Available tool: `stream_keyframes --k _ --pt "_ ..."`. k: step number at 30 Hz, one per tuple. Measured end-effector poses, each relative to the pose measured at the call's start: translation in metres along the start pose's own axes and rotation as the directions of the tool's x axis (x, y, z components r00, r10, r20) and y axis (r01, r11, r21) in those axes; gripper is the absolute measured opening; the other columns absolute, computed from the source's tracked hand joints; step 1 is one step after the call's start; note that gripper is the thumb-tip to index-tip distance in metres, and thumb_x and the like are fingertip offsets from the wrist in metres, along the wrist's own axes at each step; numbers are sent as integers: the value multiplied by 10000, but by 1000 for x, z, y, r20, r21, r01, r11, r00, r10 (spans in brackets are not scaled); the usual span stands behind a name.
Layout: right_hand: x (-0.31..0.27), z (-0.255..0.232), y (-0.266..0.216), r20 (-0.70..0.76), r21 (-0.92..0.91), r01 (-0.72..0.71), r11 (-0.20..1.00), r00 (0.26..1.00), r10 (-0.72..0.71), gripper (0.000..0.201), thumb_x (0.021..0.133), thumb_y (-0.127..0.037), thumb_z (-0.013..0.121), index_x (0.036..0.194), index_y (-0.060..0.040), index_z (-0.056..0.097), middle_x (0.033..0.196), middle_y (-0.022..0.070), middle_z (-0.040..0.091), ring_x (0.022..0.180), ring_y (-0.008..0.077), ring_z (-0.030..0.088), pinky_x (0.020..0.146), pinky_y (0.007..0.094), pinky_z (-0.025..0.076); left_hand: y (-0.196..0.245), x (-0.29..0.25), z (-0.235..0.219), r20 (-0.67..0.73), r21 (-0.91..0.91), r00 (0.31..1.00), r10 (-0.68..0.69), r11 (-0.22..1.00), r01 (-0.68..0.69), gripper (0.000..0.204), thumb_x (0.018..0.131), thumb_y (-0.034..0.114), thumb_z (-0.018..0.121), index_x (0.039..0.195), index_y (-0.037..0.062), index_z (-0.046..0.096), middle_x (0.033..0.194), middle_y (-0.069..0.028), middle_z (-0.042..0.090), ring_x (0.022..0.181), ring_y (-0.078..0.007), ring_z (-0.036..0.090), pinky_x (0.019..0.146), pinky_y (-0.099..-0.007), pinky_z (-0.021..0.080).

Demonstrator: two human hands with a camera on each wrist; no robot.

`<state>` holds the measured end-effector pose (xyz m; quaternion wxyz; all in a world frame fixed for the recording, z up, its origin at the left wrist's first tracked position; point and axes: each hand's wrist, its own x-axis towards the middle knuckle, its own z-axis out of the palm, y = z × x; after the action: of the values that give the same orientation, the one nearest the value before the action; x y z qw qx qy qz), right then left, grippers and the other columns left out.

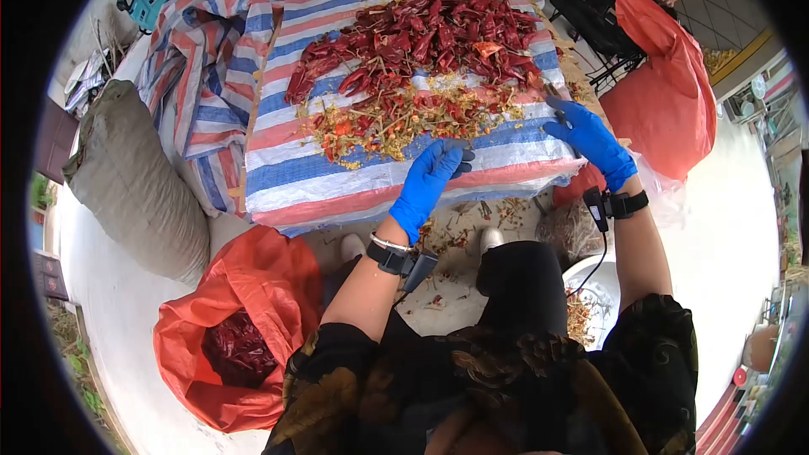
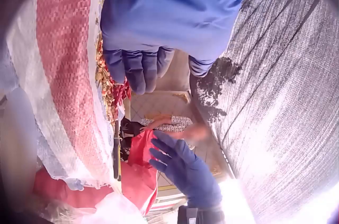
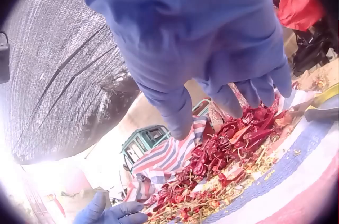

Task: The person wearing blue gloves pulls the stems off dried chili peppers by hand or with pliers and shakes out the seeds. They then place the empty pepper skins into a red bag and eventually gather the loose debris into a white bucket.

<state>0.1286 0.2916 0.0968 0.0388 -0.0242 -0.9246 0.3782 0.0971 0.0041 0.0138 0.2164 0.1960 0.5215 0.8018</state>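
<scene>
A heap of dried red chillies [image 1: 430, 34] lies on a striped sheet [image 1: 295, 177], with stems, seeds and yellowish bits [image 1: 396, 131] strewn along its near side. My left hand [image 1: 428, 184], in a blue glove with darkened fingertips, hovers by the near edge of this litter. In the left wrist view its fingers [image 2: 140, 70] are lightly bent with nothing between them. Gloved the same way, my right hand [image 1: 594, 141] is over the sheet's right edge. Its fingers [image 3: 228, 99] are spread and loosely bent, holding nothing, and overlap the heap in the right wrist view.
An open red sack [image 1: 244, 270] with chillies inside stands at lower left, beside a full grey sack [image 1: 139, 177]. Another red sack [image 1: 657, 93] stands to the right. A white tub [image 1: 602, 286] with scraps is near my right leg. Two people sit across the table.
</scene>
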Motion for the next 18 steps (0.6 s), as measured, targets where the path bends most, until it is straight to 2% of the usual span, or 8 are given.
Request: stream_keyframes --k 3,5,8,11,12,15,16,18 --pt "61 8 15 28 -226 98 969 995 -94 587 762 -340 642 1224 -33 451 1127 157 544 1020 250 526 863 320 406 3 6 -13 -13 -72 1000 -23 997 22 324 907 274 450 1104 30 532 997 -82 599 897 -173 577 804 -289 449" --pt "100 13 17 56 -85 -135 987 989 140 689 763 -419 620 1285 -44 371 1177 190 505 1080 273 494 899 337 385 1 17 -22 8 -135 999 -36 990 37 331 909 271 444 1112 23 526 1005 -87 595 923 -175 569 825 -293 442" --pt "149 13 16 84 43 -310 950 948 306 817 735 -512 604 1316 -22 302 1216 206 467 1124 285 459 934 350 357 12 28 -31 -20 -207 1000 11 978 -15 302 889 246 495 1092 25 526 980 -68 599 901 -146 561 824 -278 440" --pt "200 14 52 -104 -203 -318 926 948 302 942 687 -607 579 1325 8 258 1263 201 422 1171 283 415 961 354 334 9 32 -34 -7 -175 1000 -16 984 14 345 902 267 458 1135 17 506 1012 -84 590 949 -163 552 854 -293 427" --pt "224 10 76 -28 -151 -332 931 943 331 1019 645 -655 576 1326 25 241 1315 202 357 1217 288 361 985 353 311 13 33 -35 29 -158 999 -28 987 32 330 896 255 472 1122 18 511 1020 -87 587 948 -162 552 869 -296 423" --pt "244 11 59 -38 -212 -429 878 901 432 1015 654 -644 576 1337 16 218 1357 199 292 1266 292 282 1011 352 279 10 37 -42 65 -194 998 6 981 7 309 891 229 485 1114 17 512 1029 -91 584 953 -164 551 883 -302 419" --pt "251 21 69 -120 -163 -363 917 930 347 1029 650 -646 578 1336 27 209 1349 213 298 1269 303 271 1019 353 265 13 38 -44 30 -198 999 -13 980 18 300 887 210 493 1114 14 510 1034 -92 581 963 -169 551 886 -308 422" --pt "267 26 74 -77 -143 -336 931 942 328 1060 638 -653 583 1340 33 184 1344 222 299 1269 307 270 1021 359 261 17 42 -50 8 -215 1000 9 977 -7 301 888 209 491 1114 12 508 1034 -92 580 968 -170 550 885 -308 423"
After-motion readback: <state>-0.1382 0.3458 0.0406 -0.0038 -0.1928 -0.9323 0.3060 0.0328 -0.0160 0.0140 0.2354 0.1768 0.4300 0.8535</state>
